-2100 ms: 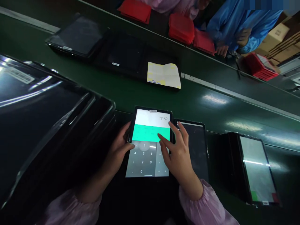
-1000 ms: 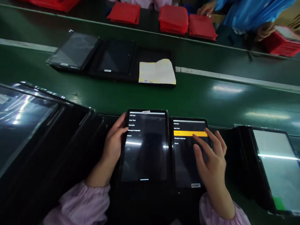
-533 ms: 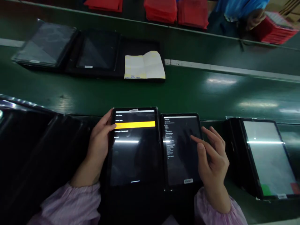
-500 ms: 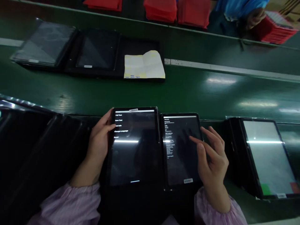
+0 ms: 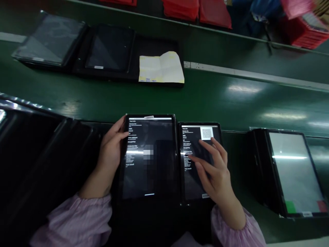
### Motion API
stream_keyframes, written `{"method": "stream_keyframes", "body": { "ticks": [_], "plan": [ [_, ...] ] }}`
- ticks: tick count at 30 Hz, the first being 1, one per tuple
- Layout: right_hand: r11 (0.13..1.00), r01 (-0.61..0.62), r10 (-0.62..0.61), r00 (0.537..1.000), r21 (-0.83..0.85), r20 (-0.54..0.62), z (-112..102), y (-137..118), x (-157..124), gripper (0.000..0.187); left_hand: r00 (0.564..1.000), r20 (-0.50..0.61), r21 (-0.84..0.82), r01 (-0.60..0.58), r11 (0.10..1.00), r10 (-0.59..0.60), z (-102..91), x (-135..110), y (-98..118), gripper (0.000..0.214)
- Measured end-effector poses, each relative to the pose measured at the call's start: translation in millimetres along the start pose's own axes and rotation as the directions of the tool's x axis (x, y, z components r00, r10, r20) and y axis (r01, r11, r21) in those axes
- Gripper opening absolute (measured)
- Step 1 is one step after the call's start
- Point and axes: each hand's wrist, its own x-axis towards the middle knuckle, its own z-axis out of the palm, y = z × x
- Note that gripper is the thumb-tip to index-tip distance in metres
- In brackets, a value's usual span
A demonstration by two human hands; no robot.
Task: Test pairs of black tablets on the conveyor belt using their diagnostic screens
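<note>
Two tablets with lit dark screens stand side by side before me. My left hand (image 5: 111,147) grips the left edge of the left tablet (image 5: 159,178), its thumb over the front and its other fingers behind the edge. White lines of text run down that screen. Over the right tablet (image 5: 191,183) my right hand (image 5: 217,168) is spread, index finger at the text; whether it touches the glass I cannot tell. A square code (image 5: 207,133) shows near this screen's top right, just above my fingers.
A stack of tablets (image 5: 295,171), the top one lit pale, stands at right. Dark wrapped devices (image 5: 38,154) fill the left. Behind lie more tablets (image 5: 110,48) and a creased paper (image 5: 161,68). Red sleeves (image 5: 181,9) and a co-worker's blue sleeve (image 5: 266,8) are at the back.
My right hand has moved left across the right tablet, where a square code has appeared. The left tablet's screen went from a short menu to a list of text. My left hand keeps its grip.
</note>
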Motion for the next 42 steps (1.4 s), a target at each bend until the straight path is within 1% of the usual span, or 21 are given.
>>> {"method": "stream_keyframes", "body": {
  "ticks": [3,4,6,7,9,11,13,15,18,20,22,24,26,28,31,33,36,39,42],
  "plan": [
    [0.997,0.07,-0.072,0.995,0.034,0.066,6,-6,1,0.03,1.0,0.018,-0.018,-0.005,1.0,0.005,-2.4,1,-2,0.041],
    [0.996,0.083,-0.085,0.994,0.027,0.063,5,-6,1,0.029,1.0,0.023,-0.03,-0.007,1.0,0.008,-3.0,2,-3,0.041],
    [0.997,0.077,-0.077,0.997,-0.025,0.011,1,0,2,0.028,1.0,0.023,-0.055,-0.02,0.998,0.021,-4.2,4,-4,0.04],
    [0.997,0.049,-0.051,0.998,-0.06,-0.034,-2,5,2,0.029,0.999,0.028,-0.059,-0.026,0.998,0.028,-4.8,4,-5,0.04],
    [0.994,-0.047,0.033,0.99,-0.103,-0.137,-10,15,3,0.031,0.998,0.041,-0.058,-0.038,0.998,0.04,-6.3,6,-6,0.041],
    [0.987,-0.133,0.11,0.969,-0.09,-0.22,-17,23,3,0.031,0.998,0.049,-0.058,-0.045,0.997,0.048,-8.2,9,-8,0.043],
    [0.985,-0.164,0.144,0.956,-0.057,-0.254,-19,26,2,0.029,0.997,0.058,-0.06,-0.053,0.997,0.057,-10.7,11,-10,0.045],
    [0.988,-0.148,0.136,0.961,-0.035,-0.24,-19,25,2,0.028,0.996,0.074,-0.059,-0.054,0.997,0.058,-13.2,13,-11,0.047],
    [0.992,-0.126,0.118,0.972,-0.023,-0.204,-17,22,3,0.027,0.995,0.097,-0.019,-0.027,0.999,0.028,-15.0,13,-13,0.054],
    [0.992,-0.114,0.103,0.978,-0.05,-0.184,-16,22,7,0.027,0.995,0.099,0.033,-0.037,0.999,0.033,-14.4,12,-14,0.062],
    [0.99,-0.088,0.071,0.985,-0.106,-0.158,-16,23,12,0.028,0.993,0.101,0.069,-0.07,0.995,0.062,-13.2,12,-13,0.068],
    [0.985,-0.057,0.039,0.993,-0.162,-0.113,-13,26,18,0.033,0.992,0.106,0.059,-0.079,0.995,0.073,-12.7,14,-13,0.064],
    [0.981,-0.038,0.024,0.997,-0.189,-0.073,-8,29,24,0.037,0.992,0.113,0.023,-0.059,0.998,0.056,-13.1,18,-11,0.055],
    [0.98,-0.031,0.021,0.998,-0.198,-0.051,-2,32,28,0.039,0.993,0.114,-0.006,-0.039,0.999,0.039,-14.0,23,-10,0.05],
    [0.979,-0.034,0.028,0.999,-0.2,-0.033,4,36,30,0.042,0.993,0.115,-0.019,-0.034,0.999,0.036,-14.0,27,-9,0.049],
    [0.982,-0.048,0.043,0.998,-0.185,-0.035,4,37,29,0.042,0.993,0.108,-0.027,-0.033,0.999,0.036,-13.0,28,-9,0.048],
    [0.985,-0.09,0.077,0.993,-0.145,-0.088,-1,36,24,0.037,0.995,0.096,-0.019,-0.023,1.0,0.025,-10.9,26,-8,0.049],
    [0.984,-0.13,0.111,0.982,-0.125,-0.149,-9,36,18,0.034,0.996,0.084,0.014,-0.004,1.0,0.003,-9.6,25,-7,0.053],
    [0.981,-0.155,0.132,0.975,-0.12,-0.181,-15,36,11,0.033,0.998,0.067,0.063,-0.017,0.998,0.013,-8.8,25,-8,0.053]
  ]
}}
